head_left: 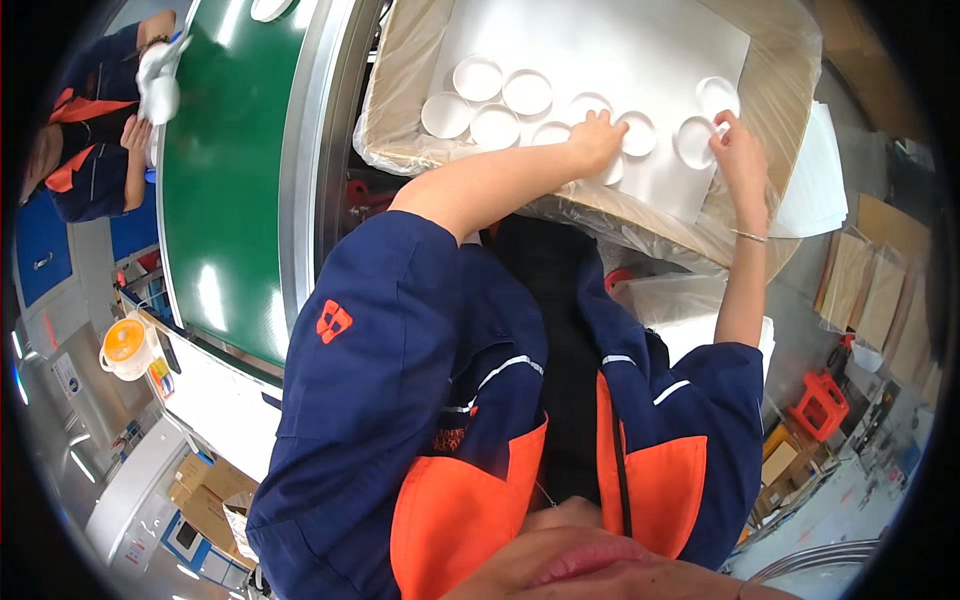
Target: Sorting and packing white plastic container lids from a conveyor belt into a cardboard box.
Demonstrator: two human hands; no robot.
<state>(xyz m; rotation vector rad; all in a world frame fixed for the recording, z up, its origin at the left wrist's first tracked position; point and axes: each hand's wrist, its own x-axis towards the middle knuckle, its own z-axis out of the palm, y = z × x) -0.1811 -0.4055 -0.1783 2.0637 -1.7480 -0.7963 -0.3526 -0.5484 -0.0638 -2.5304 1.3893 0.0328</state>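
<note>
White shallow round lids (527, 92) lie spread on a white sheet (600, 45) inside a large box lined with clear plastic (412, 60). My left hand (597, 143) reaches across into the box, its fingers bent and closed at the rim of one round lid (640, 135). Other lids lie partly hidden beneath that hand. Farther right, my right hand (740, 155) pinches the edge of another round lid (693, 143). One more lid (717, 97) sits just beyond its fingertips.
Left of the box runs a green conveyor belt (225, 170) with a metal rail (300, 180). Across it a co-worker (95, 120) handles something white. White sheets (815, 175) stick out right of the box. A red plastic stool (820, 407) stands at lower right.
</note>
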